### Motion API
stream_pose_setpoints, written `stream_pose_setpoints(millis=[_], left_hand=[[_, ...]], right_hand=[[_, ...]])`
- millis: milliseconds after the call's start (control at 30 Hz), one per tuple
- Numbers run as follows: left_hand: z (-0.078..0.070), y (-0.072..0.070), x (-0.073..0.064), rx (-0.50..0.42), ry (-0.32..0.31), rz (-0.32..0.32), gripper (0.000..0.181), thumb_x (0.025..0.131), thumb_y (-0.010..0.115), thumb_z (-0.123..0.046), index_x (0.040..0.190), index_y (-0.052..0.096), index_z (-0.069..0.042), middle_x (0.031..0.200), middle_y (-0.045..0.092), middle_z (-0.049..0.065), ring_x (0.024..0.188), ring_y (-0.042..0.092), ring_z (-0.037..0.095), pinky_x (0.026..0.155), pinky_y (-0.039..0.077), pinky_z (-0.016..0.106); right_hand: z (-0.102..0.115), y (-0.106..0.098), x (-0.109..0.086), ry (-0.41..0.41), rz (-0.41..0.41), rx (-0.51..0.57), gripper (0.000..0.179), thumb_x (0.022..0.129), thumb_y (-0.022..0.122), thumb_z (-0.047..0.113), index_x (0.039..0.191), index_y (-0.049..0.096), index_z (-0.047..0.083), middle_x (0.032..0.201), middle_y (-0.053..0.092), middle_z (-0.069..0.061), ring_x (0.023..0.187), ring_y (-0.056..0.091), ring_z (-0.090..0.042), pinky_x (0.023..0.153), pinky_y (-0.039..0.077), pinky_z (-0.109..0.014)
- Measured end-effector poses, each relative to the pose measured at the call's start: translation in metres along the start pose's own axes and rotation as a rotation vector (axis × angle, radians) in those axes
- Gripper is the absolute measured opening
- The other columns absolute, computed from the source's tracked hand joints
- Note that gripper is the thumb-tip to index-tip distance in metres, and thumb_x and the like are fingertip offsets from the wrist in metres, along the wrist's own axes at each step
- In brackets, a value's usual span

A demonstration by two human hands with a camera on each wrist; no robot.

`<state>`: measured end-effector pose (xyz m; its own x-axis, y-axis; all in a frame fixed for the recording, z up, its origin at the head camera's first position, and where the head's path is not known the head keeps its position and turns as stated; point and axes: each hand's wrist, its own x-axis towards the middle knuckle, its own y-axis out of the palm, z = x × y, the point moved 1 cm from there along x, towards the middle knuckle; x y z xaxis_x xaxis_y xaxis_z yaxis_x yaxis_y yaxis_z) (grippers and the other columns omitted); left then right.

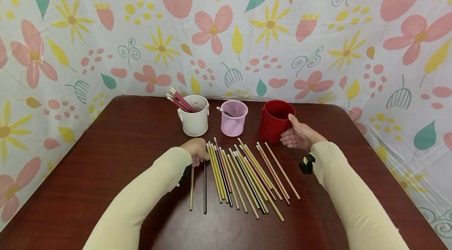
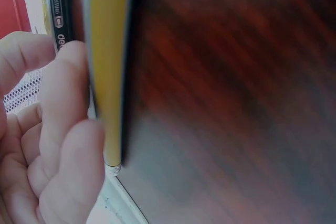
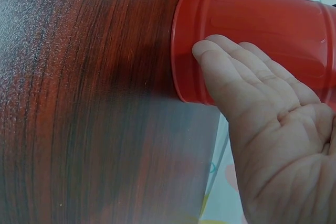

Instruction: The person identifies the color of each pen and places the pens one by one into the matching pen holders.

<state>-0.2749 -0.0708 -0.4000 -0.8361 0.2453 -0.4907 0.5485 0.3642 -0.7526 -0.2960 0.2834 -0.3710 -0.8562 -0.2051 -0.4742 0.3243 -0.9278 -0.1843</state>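
My left hand (image 1: pixel 197 150) is over the left end of a spread of pencils (image 1: pixel 243 179). Its thumb and index finger pinch a black pencil (image 2: pixel 59 3), whose upper end is hidden by the hand in the head view. A yellow pencil (image 2: pixel 109 72) lies alongside the fingers on the table. At the right, my right hand (image 1: pixel 299 134) has its fingers straight against the side of a red bucket (image 1: pixel 273 126), with the thumb up at its rim. In the right wrist view the fingertips lie along the lower wall of the bucket.
A white bucket (image 1: pixel 195 124) with several pink pencils (image 1: pixel 181 103) stands at the back left. Beside it is a pink mesh cup (image 1: pixel 233 124) holding dark pencils (image 1: pixel 226 112). All stand on a dark brown table (image 1: pixel 123 144) before a flowered cloth (image 1: pixel 226 65).
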Motion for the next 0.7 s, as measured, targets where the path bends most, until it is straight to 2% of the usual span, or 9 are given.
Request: stream_pose_setpoints(millis=[100,233,400,567,700], left_hand=[[0.0,0.001,0.0,0.014,0.0,-0.008,0.025,0.09,0.062,-0.014,0.071,0.064,0.003,0.06,0.064,0.013,0.045,0.059,0.018,0.041,0.045,0.025],[0.0,0.001,-0.002,0.022,0.017,-0.024,0.024,0.09,0.063,-0.013,0.071,0.064,0.002,0.06,0.064,0.012,0.047,0.061,0.019,0.046,0.05,0.028],[-0.002,-0.004,-0.005,-0.016,0.06,-0.078,0.025,0.089,0.062,-0.016,0.071,0.062,0.001,0.061,0.065,0.011,0.051,0.064,0.021,0.051,0.053,0.032],[-0.006,-0.013,-0.011,-0.104,0.077,-0.107,0.027,0.089,0.06,-0.019,0.073,0.064,0.003,0.066,0.067,0.012,0.061,0.067,0.025,0.055,0.054,0.033],[-0.009,-0.02,-0.014,-0.271,0.106,-0.147,0.024,0.088,0.061,-0.016,0.074,0.063,0.004,0.066,0.063,0.009,0.064,0.067,0.026,0.064,0.056,0.039]], right_hand=[[-0.001,0.0,0.0,-0.007,-0.002,0.002,0.089,0.097,0.016,0.061,0.126,0.041,-0.019,0.099,0.069,-0.013,0.092,0.066,-0.024,0.087,0.052,-0.035],[-0.003,0.001,-0.001,-0.006,0.001,-0.001,0.089,0.097,0.016,0.061,0.126,0.041,-0.019,0.101,0.068,-0.014,0.093,0.066,-0.024,0.086,0.052,-0.034],[-0.005,0.001,-0.002,-0.001,0.004,-0.008,0.091,0.097,0.015,0.062,0.128,0.04,-0.019,0.104,0.067,-0.015,0.094,0.065,-0.024,0.085,0.051,-0.034],[-0.003,0.001,-0.001,-0.006,0.008,-0.011,0.092,0.096,0.015,0.063,0.128,0.039,-0.019,0.104,0.067,-0.015,0.094,0.065,-0.024,0.084,0.051,-0.033],[-0.001,0.001,-0.001,-0.008,0.006,-0.014,0.092,0.096,0.015,0.064,0.129,0.039,-0.019,0.105,0.067,-0.016,0.095,0.065,-0.024,0.086,0.051,-0.034]])
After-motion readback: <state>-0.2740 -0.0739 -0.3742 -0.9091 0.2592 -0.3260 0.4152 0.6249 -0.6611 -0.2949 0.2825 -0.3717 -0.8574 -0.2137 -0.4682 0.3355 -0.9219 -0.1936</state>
